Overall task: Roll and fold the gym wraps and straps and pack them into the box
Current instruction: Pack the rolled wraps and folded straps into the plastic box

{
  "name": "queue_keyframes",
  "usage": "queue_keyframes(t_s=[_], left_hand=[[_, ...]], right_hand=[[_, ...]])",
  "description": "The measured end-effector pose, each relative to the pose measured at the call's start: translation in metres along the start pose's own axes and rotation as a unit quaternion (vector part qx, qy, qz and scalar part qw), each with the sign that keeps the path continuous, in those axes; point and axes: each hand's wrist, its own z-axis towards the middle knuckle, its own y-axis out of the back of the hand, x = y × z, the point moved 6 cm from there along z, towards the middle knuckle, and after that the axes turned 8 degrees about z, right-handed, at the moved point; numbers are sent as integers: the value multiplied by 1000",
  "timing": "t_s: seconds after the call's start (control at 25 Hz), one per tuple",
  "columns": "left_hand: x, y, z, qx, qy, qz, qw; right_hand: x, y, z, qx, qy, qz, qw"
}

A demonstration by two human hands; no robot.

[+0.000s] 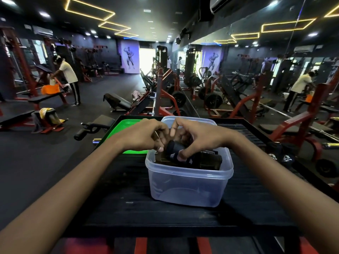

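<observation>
Both forearms are reaching over the tabletop (128,208) as I'm watching. Left hand (145,134) and right hand (198,136) fingers are curling closed, pinching a dark rolled wrap (174,145) inside the clear box (187,184).

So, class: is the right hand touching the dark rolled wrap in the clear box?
Touching. The head view shows the right hand with its thumb pressed on the rolled wrap over the clear box.

Dim gym interior; yellow LED strip outlines (89,10) and small white ceiling spotlights (44,14) are glowing. Bright doorway at the far end (145,60) is blowing out. Wide-angle distortion is bending the edges; distant machines are reading soft.
</observation>
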Motion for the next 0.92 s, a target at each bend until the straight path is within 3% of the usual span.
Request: queue_keyframes(t_s=[0.16, 0.4, 0.56, 0.72, 0.92], left_hand=[[7, 8, -7, -26, -12, 28, 999], [12, 5, -9, 19, -22, 24, 999], [1, -3, -3, 39, -40, 63, 996], [-16, 1, 8, 2, -43, 59, 997], [-73, -11, 42, -92, -65, -130, 985]], right_hand=[[6, -19, 17, 3, 26, -43, 999], [-2, -28, 22, 11, 44, 21, 999], [-5, -30, 15, -7, 34, -16, 999], [-10, -14, -4, -115, 42, -52, 991], [-64, 65, -72, -339, 31, 12, 940]])
